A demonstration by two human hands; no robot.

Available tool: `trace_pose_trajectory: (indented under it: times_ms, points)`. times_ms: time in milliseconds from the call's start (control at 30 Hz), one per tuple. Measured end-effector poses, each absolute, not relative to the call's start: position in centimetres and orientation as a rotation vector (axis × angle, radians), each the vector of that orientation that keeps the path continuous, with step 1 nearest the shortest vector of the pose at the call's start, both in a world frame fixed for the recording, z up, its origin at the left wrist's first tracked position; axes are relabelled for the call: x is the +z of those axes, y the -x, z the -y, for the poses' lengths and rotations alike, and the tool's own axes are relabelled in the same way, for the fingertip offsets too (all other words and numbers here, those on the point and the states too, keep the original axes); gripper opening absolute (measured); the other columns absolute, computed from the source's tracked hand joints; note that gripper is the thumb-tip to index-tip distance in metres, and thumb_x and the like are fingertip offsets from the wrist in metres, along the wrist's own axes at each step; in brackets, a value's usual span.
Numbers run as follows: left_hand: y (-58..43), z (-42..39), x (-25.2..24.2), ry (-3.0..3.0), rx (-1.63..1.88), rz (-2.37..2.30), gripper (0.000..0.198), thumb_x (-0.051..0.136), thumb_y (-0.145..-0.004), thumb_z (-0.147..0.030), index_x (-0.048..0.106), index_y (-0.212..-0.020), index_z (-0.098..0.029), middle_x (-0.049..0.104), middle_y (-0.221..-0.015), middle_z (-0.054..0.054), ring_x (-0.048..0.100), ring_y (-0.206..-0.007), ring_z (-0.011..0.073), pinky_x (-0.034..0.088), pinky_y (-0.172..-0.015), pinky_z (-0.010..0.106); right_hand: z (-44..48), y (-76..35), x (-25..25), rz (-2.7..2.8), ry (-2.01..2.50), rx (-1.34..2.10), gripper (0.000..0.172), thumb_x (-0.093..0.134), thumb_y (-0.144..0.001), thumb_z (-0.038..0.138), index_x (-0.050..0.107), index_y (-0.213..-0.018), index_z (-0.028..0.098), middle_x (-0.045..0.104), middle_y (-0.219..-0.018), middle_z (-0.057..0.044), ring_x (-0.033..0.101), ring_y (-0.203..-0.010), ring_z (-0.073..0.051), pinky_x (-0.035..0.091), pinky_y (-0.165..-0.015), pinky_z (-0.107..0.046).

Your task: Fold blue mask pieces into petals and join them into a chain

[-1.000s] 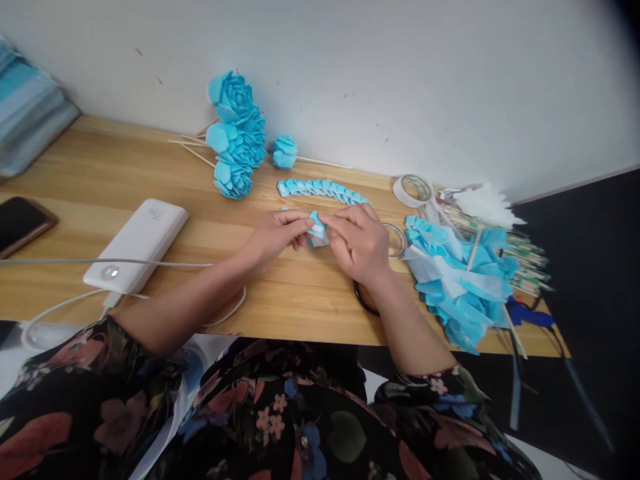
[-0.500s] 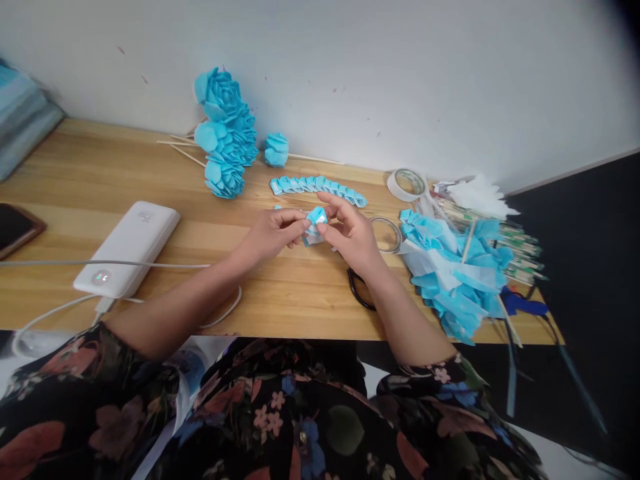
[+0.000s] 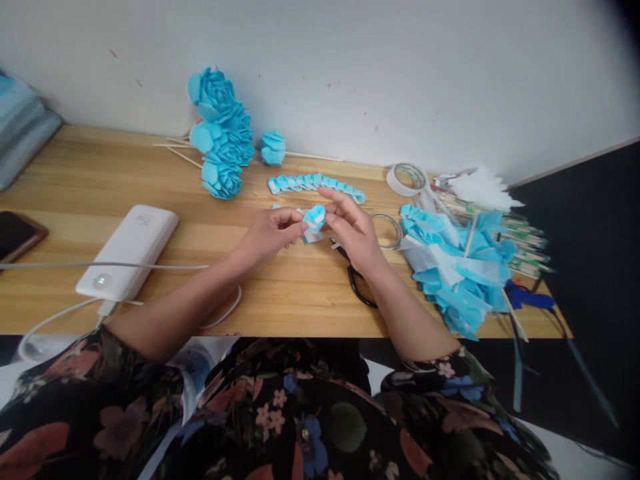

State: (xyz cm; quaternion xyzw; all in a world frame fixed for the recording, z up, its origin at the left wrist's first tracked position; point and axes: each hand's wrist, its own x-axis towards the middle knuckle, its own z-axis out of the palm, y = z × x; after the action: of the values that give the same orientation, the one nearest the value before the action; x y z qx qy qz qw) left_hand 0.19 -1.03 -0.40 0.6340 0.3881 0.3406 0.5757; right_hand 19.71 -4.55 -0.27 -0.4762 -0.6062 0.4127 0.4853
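Note:
My left hand (image 3: 273, 235) pinches a small folded blue paper piece (image 3: 315, 217) between thumb and fingers. On the other side of it, my right hand (image 3: 353, 228) holds its edge with thumb and fingertips. White strips show on the piece and just below it. Behind my hands lies a curved row of folded blue pieces (image 3: 315, 181). A ring of tape (image 3: 395, 243) and black-handled scissors (image 3: 361, 290) are beside my right hand, the scissors partly hidden by it.
Blue paper flowers (image 3: 223, 133) on sticks and a single flower (image 3: 273, 148) lie near the wall. A white power bank (image 3: 127, 250) with a cable and a phone (image 3: 17, 237) are at left. At right are tape (image 3: 406, 180) and crumpled blue paper (image 3: 455, 273).
The blue piece has turned in my fingers and shows more of its top. My right thumb has shifted up towards its edge. The view has moved slightly.

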Motion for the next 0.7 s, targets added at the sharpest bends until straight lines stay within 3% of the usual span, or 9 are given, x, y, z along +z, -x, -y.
trace_pose_trajectory:
  times_ms: [133, 367, 567, 700]
  points:
    - [-0.2, 1.08, -0.29, -1.493, 0.79, -0.914, 0.02, 0.071, -0.078, -0.036, 0.065, -0.073, -0.017, 0.059, -0.061, -0.003, 0.05, -0.054, 0.0075, 0.043, -0.053, 0.02, 4.54, -19.75, -0.23, 1.473, 1.154, 0.999, 0.04, 0.061, -0.096, 0.045, 0.063, -0.133, 0.03, 0.068, -0.097, -0.002, 0.065, -0.088, -0.019, 0.06, -0.083, -0.039]
    - [-0.25, 1.07, -0.56, -1.563, 0.783, -0.926, 0.021, 0.069, -0.081, -0.035, 0.064, -0.071, -0.017, 0.057, -0.058, -0.003, 0.048, -0.053, 0.0081, 0.04, -0.052, 0.022, 4.31, -19.75, -0.68, 1.492, 1.187, 0.935, 0.041, 0.064, -0.093, 0.038, 0.064, -0.133, 0.028, 0.066, -0.09, 0.0, 0.061, -0.079, -0.016, 0.057, -0.072, -0.033]
    - [-0.13, 1.05, -0.53, -1.567, 0.764, -0.935, 0.02, 0.068, -0.082, -0.034, 0.064, -0.072, -0.017, 0.057, -0.06, -0.003, 0.049, -0.055, 0.0083, 0.04, -0.053, 0.022, 4.48, -19.83, -0.46, 1.439, 1.176, 0.941, 0.036, 0.057, -0.099, 0.048, 0.066, -0.13, 0.031, 0.069, -0.094, -0.002, 0.066, -0.085, -0.019, 0.061, -0.085, -0.042]
    - [-0.13, 1.08, -0.43, -1.576, 0.752, -0.931, 0.021, 0.067, -0.081, -0.035, 0.065, -0.071, -0.017, 0.056, -0.059, -0.003, 0.048, -0.055, 0.0082, 0.038, -0.053, 0.022, 4.44, -19.82, -0.44, 1.479, 1.161, 0.953, 0.044, 0.061, -0.097, 0.054, 0.065, -0.134, 0.03, 0.07, -0.097, -0.003, 0.066, -0.087, -0.019, 0.06, -0.085, -0.041]
